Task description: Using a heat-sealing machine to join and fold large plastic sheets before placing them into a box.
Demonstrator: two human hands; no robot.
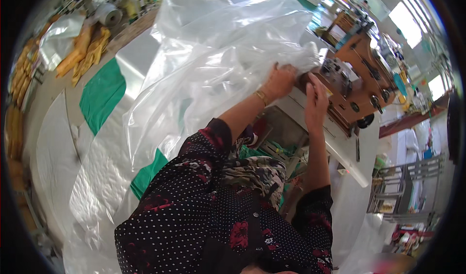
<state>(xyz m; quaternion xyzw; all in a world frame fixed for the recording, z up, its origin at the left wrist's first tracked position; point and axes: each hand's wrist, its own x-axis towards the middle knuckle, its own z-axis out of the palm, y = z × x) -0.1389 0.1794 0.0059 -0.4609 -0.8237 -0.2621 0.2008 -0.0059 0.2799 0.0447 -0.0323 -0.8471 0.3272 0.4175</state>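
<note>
Clear plastic sheet: the large glossy film [204, 75] spreads in folds from the left side up to the machine, covering much of the work surface and hiding what lies beneath.
White tabletop: its bare edge [347, 160] shows right of the hands.
Brown sewing machine: the bulky body [361, 72], with metal fittings and dark knobs, blocks the space just beyond the right hand.
Grey rack: slatted frame [405, 184], well apart at far right.
Green material: a piece [104, 94] shows beside the film at left.
Left hand: the left hand [280, 81] bends its fingers at the film's gathered edge; cannot tell whether they pinch it.
Right hand: the right hand [316, 102] is unclenched, fingers extended beside the machine's near edge.
Dark tool: slim, lying on the tabletop [357, 149].
Label: small pale sticker [329, 93] on the machine; print too small to read.
</note>
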